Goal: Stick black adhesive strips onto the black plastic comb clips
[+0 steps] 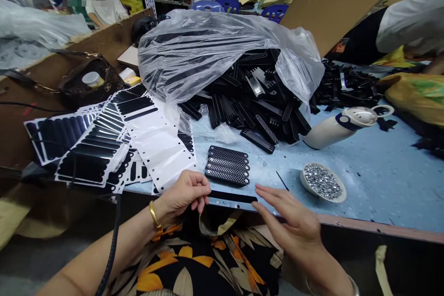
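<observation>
My left hand (190, 190) pinches one end of a thin black strip (233, 196) above the table's front edge. At the strip's other end is my right hand (291, 217), fingers spread, thumb close to the tip. Just behind the strip lie several black textured pieces (227, 165) stacked side by side. White sheets (163, 148) bearing black strips are spread to the left. A large heap of black parts (253, 97) sits partly under clear plastic (194, 46). To the right stands a bowl (343, 194) of small silvery pieces.
A white bottle (328, 132) lies tilted behind the bowl. More black parts (347, 88) are at the back right. A brown bag (86, 78) rests at the left. One person (107, 7) is at the back left, another (409, 23) at the right.
</observation>
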Action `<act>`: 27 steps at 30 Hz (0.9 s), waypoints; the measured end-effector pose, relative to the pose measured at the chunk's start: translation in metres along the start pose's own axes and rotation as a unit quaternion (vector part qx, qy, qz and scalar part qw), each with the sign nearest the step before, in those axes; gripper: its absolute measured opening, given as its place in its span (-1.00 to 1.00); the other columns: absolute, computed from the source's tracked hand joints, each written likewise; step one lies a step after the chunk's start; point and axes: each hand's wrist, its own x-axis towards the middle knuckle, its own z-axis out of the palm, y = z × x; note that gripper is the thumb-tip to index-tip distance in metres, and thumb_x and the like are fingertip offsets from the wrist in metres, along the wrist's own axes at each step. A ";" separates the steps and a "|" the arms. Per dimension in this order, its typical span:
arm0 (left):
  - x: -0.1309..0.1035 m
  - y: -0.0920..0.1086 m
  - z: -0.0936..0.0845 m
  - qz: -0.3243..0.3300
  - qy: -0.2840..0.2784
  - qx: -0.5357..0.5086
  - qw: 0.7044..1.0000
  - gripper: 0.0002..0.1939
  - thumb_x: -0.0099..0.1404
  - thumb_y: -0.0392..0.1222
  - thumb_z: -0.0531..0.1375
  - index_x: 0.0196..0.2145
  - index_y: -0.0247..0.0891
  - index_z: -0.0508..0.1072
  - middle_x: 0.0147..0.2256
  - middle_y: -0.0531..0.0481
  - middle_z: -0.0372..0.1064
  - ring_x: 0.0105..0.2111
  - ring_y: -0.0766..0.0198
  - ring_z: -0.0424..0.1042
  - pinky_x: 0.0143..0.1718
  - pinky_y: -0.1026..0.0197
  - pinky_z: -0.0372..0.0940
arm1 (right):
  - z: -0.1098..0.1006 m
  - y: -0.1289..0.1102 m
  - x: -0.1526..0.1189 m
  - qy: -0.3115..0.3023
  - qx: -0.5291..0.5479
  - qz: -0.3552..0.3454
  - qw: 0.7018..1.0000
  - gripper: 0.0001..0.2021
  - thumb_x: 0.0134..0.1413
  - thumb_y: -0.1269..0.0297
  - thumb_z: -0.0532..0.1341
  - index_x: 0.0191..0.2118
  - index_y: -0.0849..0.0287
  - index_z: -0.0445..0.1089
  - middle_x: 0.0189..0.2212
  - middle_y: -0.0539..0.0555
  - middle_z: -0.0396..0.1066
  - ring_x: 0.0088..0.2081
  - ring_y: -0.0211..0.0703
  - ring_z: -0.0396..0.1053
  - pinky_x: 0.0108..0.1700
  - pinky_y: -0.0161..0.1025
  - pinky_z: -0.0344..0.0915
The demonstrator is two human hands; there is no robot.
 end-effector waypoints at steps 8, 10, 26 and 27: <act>-0.002 0.003 0.001 -0.019 -0.045 -0.024 0.999 -0.66 -0.03 -0.04 0.37 -0.54 -0.37 0.37 -0.63 -0.03 0.40 -0.76 0.42 0.32 -0.80 0.46 0.00 | 0.028 -0.006 -0.007 -0.053 0.012 -0.091 0.994 -0.78 0.19 0.51 0.13 -0.12 0.20 0.48 -0.44 0.12 0.45 -0.41 -0.15 0.40 -0.40 -0.21 0.40; -0.001 0.001 -0.001 -0.006 -0.032 -0.007 0.999 -0.65 -0.02 -0.04 0.37 -0.53 -0.37 0.37 -0.63 -0.02 0.40 -0.76 0.41 0.32 -0.80 0.45 0.01 | 0.027 -0.006 -0.007 -0.056 0.019 -0.092 0.994 -0.79 0.18 0.52 0.14 -0.14 0.21 0.47 -0.46 0.10 0.44 -0.42 -0.16 0.39 -0.41 -0.23 0.39; 0.032 -0.017 -0.021 0.199 0.180 0.338 0.902 -0.85 0.02 -0.29 0.25 -0.36 -0.30 0.46 -0.62 0.12 0.28 -0.61 0.40 0.23 -0.57 0.36 0.14 | 0.029 0.050 0.010 -0.042 0.045 0.030 0.998 -0.92 0.13 0.33 0.24 -0.27 0.12 0.49 -0.41 0.06 0.53 -0.38 -0.14 0.51 -0.36 -0.25 0.47; 0.034 -0.016 -0.021 0.197 0.176 0.342 0.902 -0.84 0.02 -0.30 0.25 -0.36 -0.30 0.47 -0.62 0.13 0.28 -0.61 0.40 0.22 -0.57 0.36 0.13 | 0.032 0.051 0.011 -0.048 0.045 0.030 0.997 -0.92 0.13 0.33 0.24 -0.28 0.12 0.49 -0.42 0.06 0.52 -0.39 -0.15 0.51 -0.37 -0.26 0.46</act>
